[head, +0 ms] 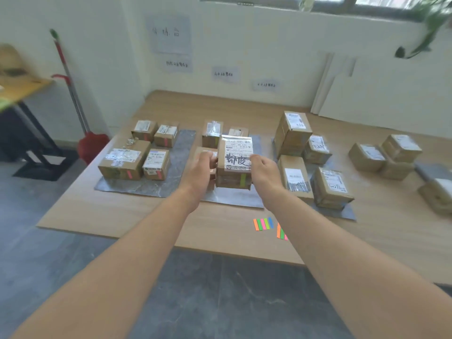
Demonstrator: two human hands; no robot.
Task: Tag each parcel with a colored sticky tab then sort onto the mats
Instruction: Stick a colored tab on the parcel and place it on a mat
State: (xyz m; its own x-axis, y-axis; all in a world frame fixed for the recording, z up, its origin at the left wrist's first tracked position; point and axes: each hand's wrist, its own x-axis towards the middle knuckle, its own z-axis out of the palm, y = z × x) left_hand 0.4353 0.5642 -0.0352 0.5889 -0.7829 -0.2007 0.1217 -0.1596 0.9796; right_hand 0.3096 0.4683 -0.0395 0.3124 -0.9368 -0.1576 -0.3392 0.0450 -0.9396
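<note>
Set down carelessly, the parcel (234, 162) could knock the box (204, 150) just to its left, and a sliding finger could peel its green tab (242, 181). The parcel is over the middle mat (234, 200), gripped between the left hand (199, 172) and the right hand (265, 170), one on each side.

On the surface (110, 216), three mats are laid side by side: left mat (182, 148), middle mat (232, 198), right mat (342, 212), each bearing parcels (156, 163). A held parcel (234, 162) is kept above the middle mat at frame centre; sticky tabs (263, 223) are laid lower centre.
</note>
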